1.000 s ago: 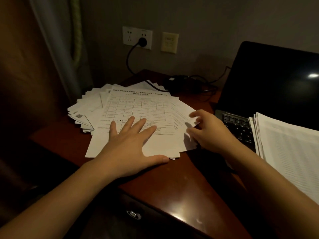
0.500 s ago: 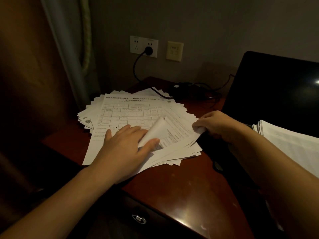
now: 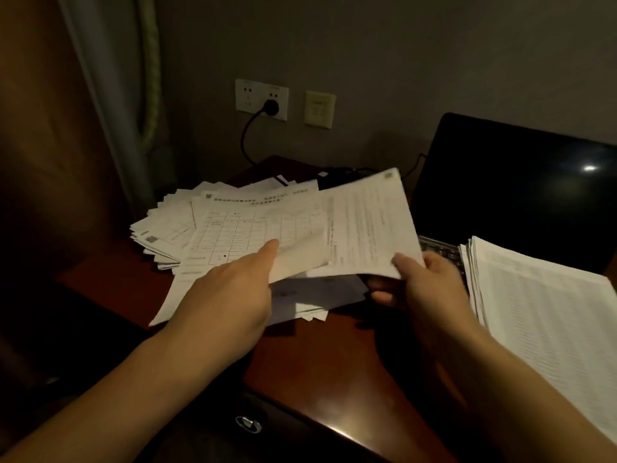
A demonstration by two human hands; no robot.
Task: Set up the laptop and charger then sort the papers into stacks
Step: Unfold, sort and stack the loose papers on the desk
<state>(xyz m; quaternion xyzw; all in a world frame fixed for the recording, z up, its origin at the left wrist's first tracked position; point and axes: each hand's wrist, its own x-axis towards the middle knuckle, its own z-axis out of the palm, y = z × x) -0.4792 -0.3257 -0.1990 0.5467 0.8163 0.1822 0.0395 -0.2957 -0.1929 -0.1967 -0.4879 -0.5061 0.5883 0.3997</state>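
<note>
The right hand [image 3: 430, 289] is pinching a sheet [image 3: 370, 225], maybe for the stack [image 3: 534, 295], while the left hand [image 3: 227, 295] is gripping the top page [image 3: 260, 228], steadying the pile [image 3: 173, 225].

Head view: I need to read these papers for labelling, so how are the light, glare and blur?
In the head view the room is dim and warm; the lifted sheet pinched by the right hand is blurred, its text unreadable; the gridded sheet held by the left hand shows table lines only; a small glare spot sits on the laptop screen.
</note>
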